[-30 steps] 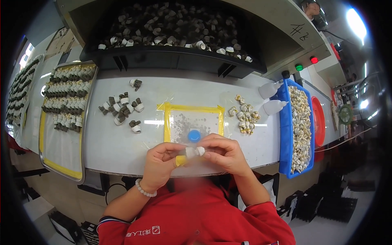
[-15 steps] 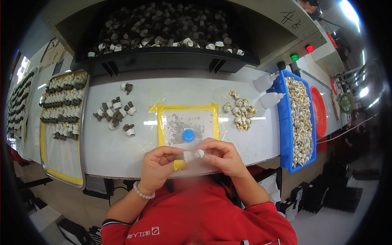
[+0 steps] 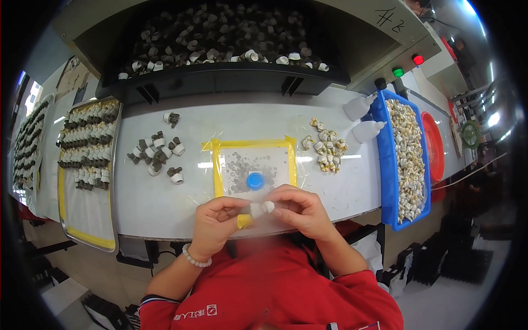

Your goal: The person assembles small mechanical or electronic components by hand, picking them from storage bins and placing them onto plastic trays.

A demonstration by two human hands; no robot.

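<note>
Close to the table's front edge, my left hand (image 3: 214,223) pinches a small white piece (image 3: 256,210), blurred, its left end hidden by the fingers. A yellow wrap (image 3: 244,221) covers the tip of my left thumb. My right hand (image 3: 302,212) is closed at the other end, its fingertips on a small white part (image 3: 269,206) that meets the first piece; I cannot tell whether the two are joined. Just beyond my hands stands a round blue cap (image 3: 255,181) on a spotted sheet (image 3: 278,165) framed with yellow tape.
White-and-dark pieces (image 3: 157,148) lie loose on the left, white-and-gold ones (image 3: 328,148) on the right. A tray (image 3: 114,214) holds rows of pieces. White squeeze bottles (image 3: 367,131) stand beside a filled blue bin (image 3: 389,187). A black bin (image 3: 220,82) spans the back.
The whole view has shifted slightly. Both hands keep their hold, with the pieces in nearly the same place between them.
</note>
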